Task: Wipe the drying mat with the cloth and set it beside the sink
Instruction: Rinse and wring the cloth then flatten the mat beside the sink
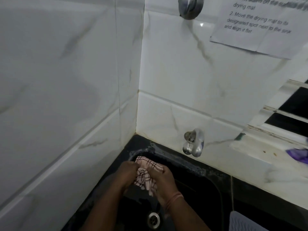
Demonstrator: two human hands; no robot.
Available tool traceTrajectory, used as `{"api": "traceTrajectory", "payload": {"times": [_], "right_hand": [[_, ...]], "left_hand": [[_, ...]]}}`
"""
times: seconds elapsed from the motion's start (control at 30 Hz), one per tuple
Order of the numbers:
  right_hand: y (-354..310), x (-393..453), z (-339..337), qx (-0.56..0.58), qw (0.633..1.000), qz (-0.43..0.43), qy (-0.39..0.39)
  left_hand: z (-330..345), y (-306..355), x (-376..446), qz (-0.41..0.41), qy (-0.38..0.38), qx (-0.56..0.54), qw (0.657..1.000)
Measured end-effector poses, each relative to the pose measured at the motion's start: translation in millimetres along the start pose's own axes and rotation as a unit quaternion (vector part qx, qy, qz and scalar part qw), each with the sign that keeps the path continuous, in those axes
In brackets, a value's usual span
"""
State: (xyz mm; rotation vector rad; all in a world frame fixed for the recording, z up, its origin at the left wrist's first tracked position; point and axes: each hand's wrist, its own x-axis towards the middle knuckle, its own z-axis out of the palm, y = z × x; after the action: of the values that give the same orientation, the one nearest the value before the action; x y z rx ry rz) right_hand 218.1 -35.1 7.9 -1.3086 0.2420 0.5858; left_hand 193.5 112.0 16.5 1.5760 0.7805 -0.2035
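Note:
A pink checked cloth (146,174) is bunched between both my hands over the black sink (206,194). My left hand (125,174) grips its left side and my right hand (165,180) grips its right side, with a loose end hanging down between them. The grey ribbed drying mat (241,222) lies at the bottom right, beside the sink, partly cut off by the frame edge.
A chrome tap (194,144) juts from the tiled wall above the sink's back edge. The drain (153,220) sits at the sink bottom. A purple item (298,155) rests on the white ledge at right. A printed paper sheet (260,24) hangs on the wall.

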Motion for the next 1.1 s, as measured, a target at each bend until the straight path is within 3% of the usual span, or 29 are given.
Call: {"api": "traceTrajectory", "payload": {"times": [0.07, 0.17, 0.3, 0.5, 0.6, 0.73, 0.9, 1.0, 1.1], "right_hand": [[5.4, 16.1, 9.0, 0.050, 0.997, 0.044, -0.029], [4.1, 56.7, 12.4, 0.071, 0.994, 0.065, -0.046], [-6.5, 119.5, 20.8, 0.029, 0.998, 0.040, 0.046], [-11.4, 200.8, 53.0, 0.034, 0.992, -0.038, 0.112], [-5.8, 221.7, 61.5, -0.058, 0.987, -0.077, 0.125], [28.8, 239.6, 53.3, -0.303, 0.931, -0.092, 0.181], [22.7, 226.7, 42.6, -0.263, 0.947, -0.101, 0.151], [-0.5, 198.9, 38.5, -0.276, 0.937, -0.137, 0.163], [-12.6, 166.2, 35.7, -0.279, 0.938, -0.162, 0.124]], "left_hand": [[1.7, -5.4, 28.7, -0.012, 0.058, 0.014, 0.998], [-1.9, -1.3, 61.6, -0.040, 0.069, -0.067, 0.995], [-0.3, 26.6, 91.2, -0.061, 0.031, -0.190, 0.979], [16.4, 56.1, 153.1, 0.007, 0.108, -0.206, 0.973], [20.5, 55.7, 178.5, 0.057, 0.155, -0.097, 0.982], [35.1, 38.1, 186.6, 0.057, 0.249, 0.037, 0.966], [45.2, 34.5, 172.1, 0.064, 0.259, 0.056, 0.962], [43.6, 43.9, 154.6, 0.085, 0.266, 0.088, 0.956], [47.9, 47.9, 129.9, 0.110, 0.251, 0.124, 0.954]]}}
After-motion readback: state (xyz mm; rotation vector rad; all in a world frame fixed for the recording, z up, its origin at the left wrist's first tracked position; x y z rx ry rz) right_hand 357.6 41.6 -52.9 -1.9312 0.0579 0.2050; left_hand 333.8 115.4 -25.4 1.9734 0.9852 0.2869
